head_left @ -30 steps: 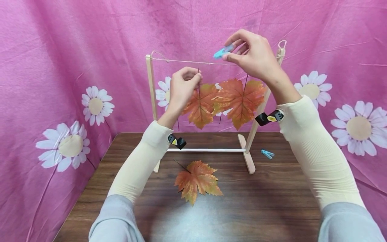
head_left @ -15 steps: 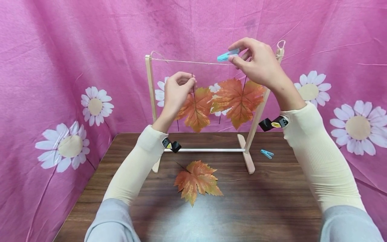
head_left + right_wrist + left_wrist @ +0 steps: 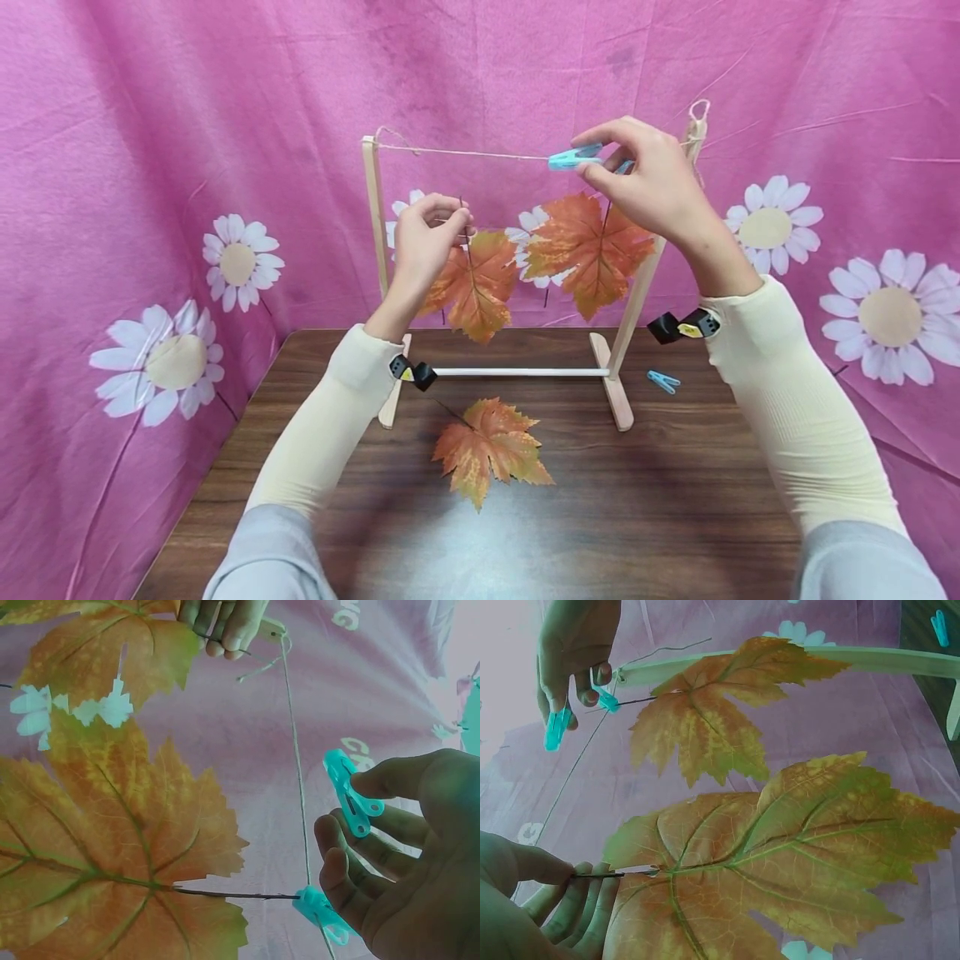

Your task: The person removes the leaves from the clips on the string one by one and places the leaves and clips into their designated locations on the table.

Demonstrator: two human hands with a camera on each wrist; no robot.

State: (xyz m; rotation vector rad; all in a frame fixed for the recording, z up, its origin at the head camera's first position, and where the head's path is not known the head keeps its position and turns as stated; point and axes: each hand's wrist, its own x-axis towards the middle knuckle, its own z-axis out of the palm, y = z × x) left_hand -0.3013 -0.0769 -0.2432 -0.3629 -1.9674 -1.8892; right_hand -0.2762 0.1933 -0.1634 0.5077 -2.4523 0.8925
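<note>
My left hand pinches the thin dark stem of an orange artificial maple leaf, which hangs below the string. Between thumb and fingers of my right hand is a light blue clothespin, overlapping the string in the head view. In the right wrist view this clothespin lies to the right of the string. A second clothespin there grips the string and the stem of another maple leaf; my right fingers partly cover it.
The string spans a wooden stand with a left post, a right post and a white lower bar. On the brown table lie a third maple leaf and a blue clothespin. Behind hangs a pink flowered cloth.
My left hand has moved down and left with its leaf, away from the hanging leaf. My right hand has lowered the clothespin and shifted slightly right, to the string's height.
</note>
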